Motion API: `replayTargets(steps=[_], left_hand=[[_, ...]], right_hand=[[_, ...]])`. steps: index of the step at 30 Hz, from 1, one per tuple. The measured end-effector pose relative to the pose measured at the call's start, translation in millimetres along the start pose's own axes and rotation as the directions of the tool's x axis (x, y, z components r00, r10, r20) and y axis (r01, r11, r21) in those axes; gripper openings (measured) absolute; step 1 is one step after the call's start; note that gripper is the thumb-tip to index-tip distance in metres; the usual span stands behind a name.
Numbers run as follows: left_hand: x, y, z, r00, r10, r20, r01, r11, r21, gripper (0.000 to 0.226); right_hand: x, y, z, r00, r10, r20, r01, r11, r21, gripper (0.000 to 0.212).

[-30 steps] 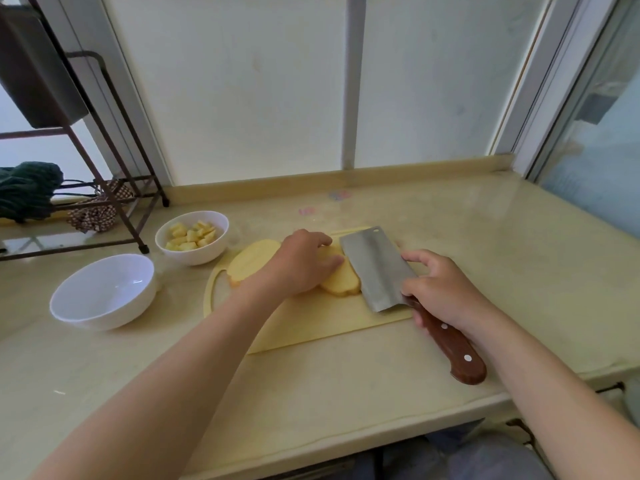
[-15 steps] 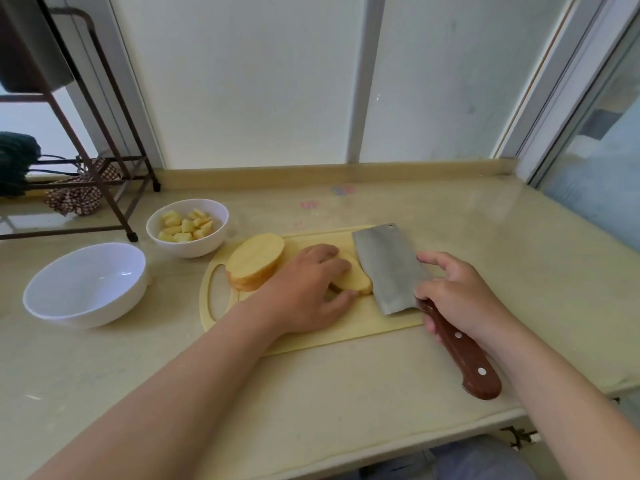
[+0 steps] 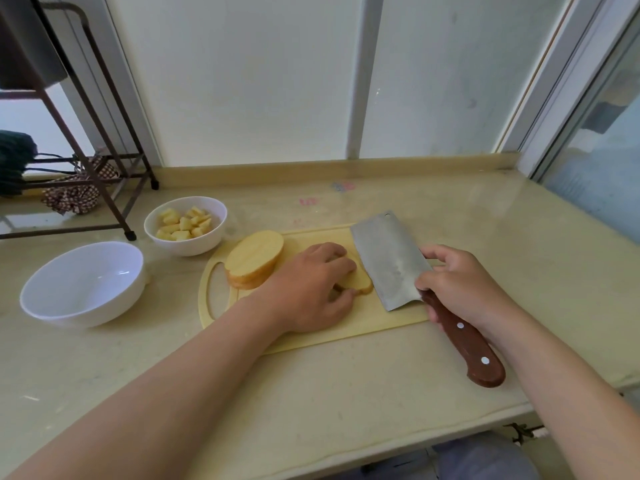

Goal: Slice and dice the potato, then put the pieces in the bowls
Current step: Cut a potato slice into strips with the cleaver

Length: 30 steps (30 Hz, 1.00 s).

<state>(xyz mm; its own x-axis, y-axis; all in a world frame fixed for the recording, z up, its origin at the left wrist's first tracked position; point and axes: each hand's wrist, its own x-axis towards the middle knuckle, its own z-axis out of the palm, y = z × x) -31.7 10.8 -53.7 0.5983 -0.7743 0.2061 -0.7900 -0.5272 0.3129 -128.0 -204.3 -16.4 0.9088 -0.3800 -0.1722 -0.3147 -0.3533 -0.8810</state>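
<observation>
Nearby, on the cutting board (image 3: 346, 329), the left hand (image 3: 311, 289) curls over a potato slice (image 3: 362, 288), hiding most of it. The right hand (image 3: 460, 289) grips the cleaver (image 3: 389, 259) just beside. Farther left lie a thick potato piece (image 3: 254, 259), a large white bowl (image 3: 52, 306) and a small bowl (image 3: 194, 245) of dice.

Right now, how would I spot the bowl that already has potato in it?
Find the pale cutting board on the counter. Two white bowls sit off its left end. Yours is the smaller bowl farther back, holding yellow potato cubes; the larger bowl in front holds nothing.
</observation>
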Motion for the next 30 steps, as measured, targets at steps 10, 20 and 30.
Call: replayTargets(steps=[10,20,30], left_hand=[[2,1,1,0.998,0.059,-0.015,-0.059,0.998,0.036,0.045],[13,2,0,0.992,0.125,0.011,-0.125,0.992,0.026,0.035],[19,6,6,0.972,0.235,-0.030,-0.231,0.967,0.105,0.031]], right_hand=[[1,1,0,1.000,-0.005,0.008,0.005,1.000,0.000,0.043],[1,-33,-12,0.982,-0.139,0.126,0.182,0.875,-0.449,0.042],[1,-63,-3,0.965,-0.068,0.252,0.239,0.616,-0.750,0.009]])
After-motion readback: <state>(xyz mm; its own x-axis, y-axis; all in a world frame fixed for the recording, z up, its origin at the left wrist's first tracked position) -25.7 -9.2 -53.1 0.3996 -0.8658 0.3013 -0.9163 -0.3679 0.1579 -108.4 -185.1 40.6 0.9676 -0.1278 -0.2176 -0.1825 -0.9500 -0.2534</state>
